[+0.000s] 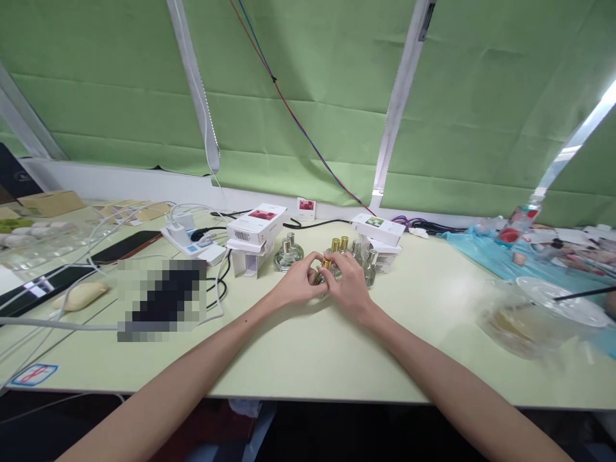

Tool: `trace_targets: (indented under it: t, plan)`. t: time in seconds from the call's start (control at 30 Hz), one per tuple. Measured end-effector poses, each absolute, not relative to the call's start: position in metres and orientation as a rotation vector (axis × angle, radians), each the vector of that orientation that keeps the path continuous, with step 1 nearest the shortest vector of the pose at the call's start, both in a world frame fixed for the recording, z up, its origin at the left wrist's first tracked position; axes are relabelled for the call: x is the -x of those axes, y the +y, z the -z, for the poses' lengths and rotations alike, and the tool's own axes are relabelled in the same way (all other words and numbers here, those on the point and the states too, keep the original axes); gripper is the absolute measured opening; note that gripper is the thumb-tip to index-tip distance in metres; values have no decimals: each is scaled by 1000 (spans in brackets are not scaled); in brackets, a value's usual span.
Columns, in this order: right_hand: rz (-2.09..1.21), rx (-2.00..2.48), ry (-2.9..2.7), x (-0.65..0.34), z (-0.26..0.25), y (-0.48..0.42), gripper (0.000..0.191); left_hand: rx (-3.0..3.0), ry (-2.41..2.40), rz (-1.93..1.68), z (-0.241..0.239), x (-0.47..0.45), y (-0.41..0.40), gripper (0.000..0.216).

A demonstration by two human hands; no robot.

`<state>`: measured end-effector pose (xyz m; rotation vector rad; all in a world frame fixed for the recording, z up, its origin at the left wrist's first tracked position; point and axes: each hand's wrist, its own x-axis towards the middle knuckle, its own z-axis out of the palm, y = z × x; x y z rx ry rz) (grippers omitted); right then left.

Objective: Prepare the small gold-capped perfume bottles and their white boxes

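Note:
At the middle of the table [289,359], my left hand [302,280] and my right hand [347,285] meet around a small gold-capped perfume bottle [326,262]. Fingers of both are closed on it, and they hide most of its body. Just behind my right hand stand more bottles with gold caps [344,242]. Silver-capped glass bottles [371,268] stand on that hand's right side. Left of my hands is another group of glass bottles with silver caps [287,247].
White boxes with a red picture [257,221] are stacked at left, and white boxes with a green picture [378,226] at right. Cables and a power strip [192,240] lie further left. A clear plastic container [520,321] stands at right beside a blue plastic sheet [486,250].

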<state>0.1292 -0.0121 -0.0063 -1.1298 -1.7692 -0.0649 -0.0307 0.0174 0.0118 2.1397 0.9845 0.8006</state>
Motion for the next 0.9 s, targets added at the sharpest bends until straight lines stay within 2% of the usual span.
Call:
trace_targets:
  t: [0.33,0.9]
  plan:
    - [94,1246,-1726,-129,4,-15,20,-1850,791,-654,-6,36,22,71]
    - [42,1206,-1727,-132,4,-15,19,-1861,731,-638,-9,35,18,72]
